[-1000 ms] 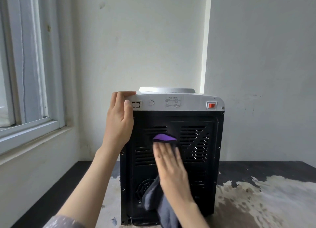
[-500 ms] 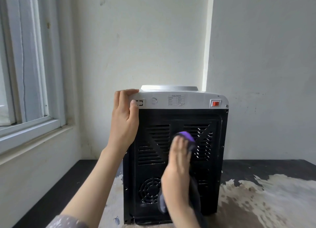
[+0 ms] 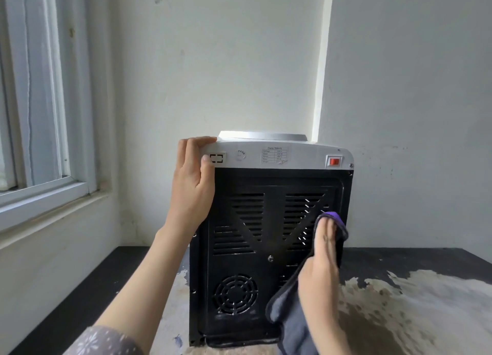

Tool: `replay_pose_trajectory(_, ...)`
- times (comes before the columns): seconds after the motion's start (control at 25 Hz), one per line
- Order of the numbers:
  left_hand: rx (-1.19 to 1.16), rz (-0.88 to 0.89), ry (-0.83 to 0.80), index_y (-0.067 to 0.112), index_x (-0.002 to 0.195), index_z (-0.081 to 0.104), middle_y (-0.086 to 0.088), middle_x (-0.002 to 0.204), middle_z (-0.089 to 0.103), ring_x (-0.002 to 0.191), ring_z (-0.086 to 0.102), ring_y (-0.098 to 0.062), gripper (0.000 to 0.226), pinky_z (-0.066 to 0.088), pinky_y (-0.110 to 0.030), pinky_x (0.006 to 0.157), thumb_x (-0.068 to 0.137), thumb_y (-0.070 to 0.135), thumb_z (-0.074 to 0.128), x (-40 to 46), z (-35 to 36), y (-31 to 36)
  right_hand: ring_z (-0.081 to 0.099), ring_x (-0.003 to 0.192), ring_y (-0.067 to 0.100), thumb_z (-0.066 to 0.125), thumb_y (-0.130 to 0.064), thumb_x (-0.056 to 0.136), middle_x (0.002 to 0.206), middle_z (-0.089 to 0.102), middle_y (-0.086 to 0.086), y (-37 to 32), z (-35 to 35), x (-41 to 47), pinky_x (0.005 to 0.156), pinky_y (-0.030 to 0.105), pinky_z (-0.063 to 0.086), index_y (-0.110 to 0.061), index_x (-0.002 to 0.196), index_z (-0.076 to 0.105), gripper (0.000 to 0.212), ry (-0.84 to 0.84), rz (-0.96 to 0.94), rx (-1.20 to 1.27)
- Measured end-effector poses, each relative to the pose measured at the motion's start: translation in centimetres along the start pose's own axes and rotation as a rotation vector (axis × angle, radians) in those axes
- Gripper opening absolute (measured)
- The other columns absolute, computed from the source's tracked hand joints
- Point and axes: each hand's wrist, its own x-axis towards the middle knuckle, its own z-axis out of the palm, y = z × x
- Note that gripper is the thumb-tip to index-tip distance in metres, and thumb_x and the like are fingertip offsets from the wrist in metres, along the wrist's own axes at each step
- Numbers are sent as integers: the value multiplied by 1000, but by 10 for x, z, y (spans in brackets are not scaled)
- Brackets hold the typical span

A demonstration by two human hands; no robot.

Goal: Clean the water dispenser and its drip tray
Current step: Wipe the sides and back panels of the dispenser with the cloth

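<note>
The water dispenser (image 3: 269, 248) stands on the table with its black vented back panel facing me and a white top band carrying a red switch. My left hand (image 3: 191, 186) grips its top left corner, fingers curled over the top edge. My right hand (image 3: 322, 258) lies flat with straight fingers, pressing a grey and purple cloth (image 3: 290, 317) against the right side of the back panel. The cloth hangs down below my wrist. The drip tray is hidden on the far side.
The dark table (image 3: 415, 301) has a worn, pale patchy surface around the dispenser. A window frame and sill (image 3: 45, 194) run along the left wall. White walls stand close behind the dispenser.
My right hand has swept the cloth across the back panel from the middle to the right edge. My left hand has kept its hold on the top left corner.
</note>
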Motion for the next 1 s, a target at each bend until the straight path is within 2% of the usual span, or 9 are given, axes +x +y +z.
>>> replay_pose_trajectory(0.12,-18,-3,37,8,118,52,3,113,43,100,42,15,36,29,1,82,91,15,28,-1,4,0,29,134,19,27,12,71,148,35,8,-30,8,-24,113,17,14,-2,140,37,72,-32,-48,-4)
replay_pose_trajectory(0.28,-10,-1,80,6,116,53,3,111,44,98,41,19,37,27,3,83,91,12,28,0,7,0,42,121,12,39,15,63,136,40,-5,-50,8,-42,106,13,23,-14,135,44,78,-160,-220,20)
replay_pose_trajectory(0.32,-13,-2,80,6,116,53,2,111,44,98,41,19,37,28,3,83,90,12,27,-1,7,1,42,122,12,40,17,65,136,40,-6,-40,4,-37,106,13,25,-14,134,46,76,-150,-205,29)
replay_pose_trajectory(0.44,-19,-7,59,6,117,53,3,112,43,98,41,18,37,28,2,83,90,12,28,-1,7,2,43,127,18,36,21,71,137,41,-4,-11,-11,-19,107,9,22,-7,132,50,68,-22,20,88)
replay_pose_trajectory(0.52,-21,-15,61,5,117,52,3,112,42,97,41,19,36,28,3,82,90,12,29,-1,7,1,42,128,19,36,25,73,135,42,0,-22,-7,-20,109,12,22,-4,134,47,68,2,89,114)
replay_pose_trajectory(0.64,-23,-21,73,5,118,52,3,112,42,97,41,19,37,28,3,82,90,12,28,-2,8,1,40,124,13,38,22,71,132,40,-1,-51,0,-41,105,5,19,-4,136,45,70,-112,-32,133)
replay_pose_trajectory(0.72,-25,-16,68,6,118,52,3,112,42,98,41,19,38,28,3,82,90,12,28,-2,8,2,42,120,12,40,18,70,132,40,-7,-41,-4,-38,102,1,19,-7,134,47,70,-159,-115,133)
replay_pose_trajectory(0.88,-25,-32,41,8,118,52,5,113,42,98,40,20,38,29,2,81,89,14,27,-2,7,4,38,127,3,36,19,70,131,40,-12,-33,-4,-33,106,10,26,-4,132,50,67,-34,55,222)
replay_pose_trajectory(1.0,-27,-29,46,7,118,51,4,112,42,98,40,19,38,28,2,82,89,13,28,-1,5,4,35,126,-3,37,15,71,131,39,-10,-46,-3,-45,102,3,24,-7,133,49,66,-116,-41,247)
